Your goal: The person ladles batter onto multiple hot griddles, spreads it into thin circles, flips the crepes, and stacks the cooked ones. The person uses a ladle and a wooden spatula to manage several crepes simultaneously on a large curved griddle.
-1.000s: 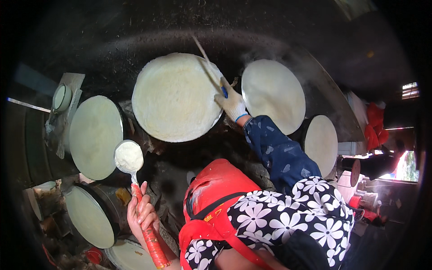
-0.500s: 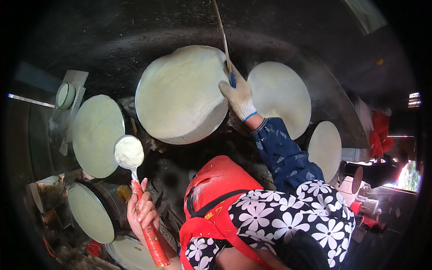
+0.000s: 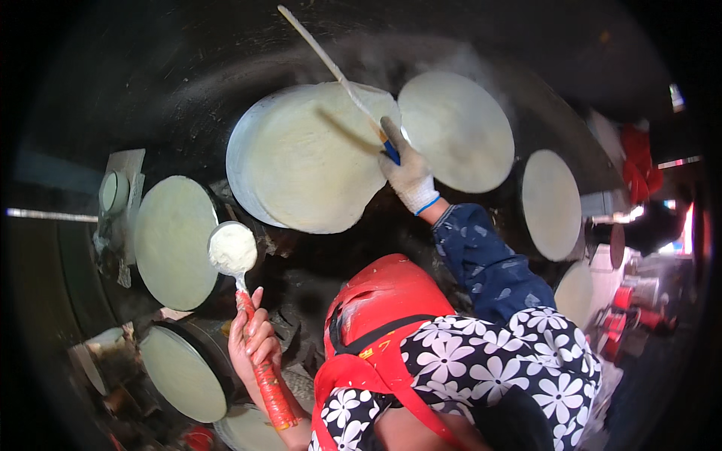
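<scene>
In my bare left hand (image 3: 259, 342) is a ladle (image 3: 233, 249) full of thick white batter, its handle wrapped in red tape. My right hand (image 3: 412, 173), in a white knit glove, is closed around a long thin stick (image 3: 331, 66) with a blue grip. The stick slants up and left above a large thin pancake (image 3: 316, 161). That pancake lies off-centre on a round griddle (image 3: 241, 154), whose pale left rim shows. The gloved thumb and fingers are at the pancake's right edge; whether they also pinch it I cannot tell.
More round griddles stand around me: a steaming one (image 3: 459, 131) beside my right hand, one (image 3: 553, 204) farther right, one (image 3: 174, 244) left of the ladle and one (image 3: 184, 376) below it. A bowl (image 3: 113, 192) sits at the far left. A dark curved wall rises behind.
The pancake has shifted right on its griddle, baring the left rim. My right hand has moved slightly right and down, its stick tilting left. The whole view has shifted too.
</scene>
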{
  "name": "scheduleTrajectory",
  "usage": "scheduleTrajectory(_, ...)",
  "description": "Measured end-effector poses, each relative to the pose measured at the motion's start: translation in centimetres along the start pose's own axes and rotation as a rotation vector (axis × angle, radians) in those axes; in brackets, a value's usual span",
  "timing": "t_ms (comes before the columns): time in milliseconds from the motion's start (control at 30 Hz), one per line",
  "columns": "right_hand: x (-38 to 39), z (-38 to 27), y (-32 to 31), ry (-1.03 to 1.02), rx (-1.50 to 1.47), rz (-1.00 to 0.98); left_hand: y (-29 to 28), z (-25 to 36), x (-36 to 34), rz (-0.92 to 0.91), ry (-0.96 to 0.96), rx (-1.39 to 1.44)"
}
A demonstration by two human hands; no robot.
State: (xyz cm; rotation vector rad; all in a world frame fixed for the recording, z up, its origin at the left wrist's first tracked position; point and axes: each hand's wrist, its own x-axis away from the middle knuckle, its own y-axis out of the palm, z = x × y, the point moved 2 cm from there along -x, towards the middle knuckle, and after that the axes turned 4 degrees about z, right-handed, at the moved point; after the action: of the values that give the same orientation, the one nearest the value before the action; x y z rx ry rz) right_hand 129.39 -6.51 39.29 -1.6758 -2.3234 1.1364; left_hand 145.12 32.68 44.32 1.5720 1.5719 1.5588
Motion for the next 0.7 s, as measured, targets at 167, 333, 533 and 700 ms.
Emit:
scheduleTrajectory(167,4.8,-4.6,-8.0,0.031,0.065,0.141,-0.2,2.1,-0.5,0.103,-0.147,-0.160)
scheduleTrajectory(333,10.4,-8.8,-15.5,0.011,0.211,0.284,-0.1,3.2,-2.3,0.106,-0.335,-0.232)
scheduleTrajectory(533,21.1,-12.8,-21.6,0.184,0.276,0.454,-0.5,4.6,-5.3,0.037,-0.630,-0.276)
scheduleTrajectory(700,33.2,-15.1,-28.6,0.359,0.604,0.590,0.9,3.7,-6.3,-0.029,-0.785,-0.337)
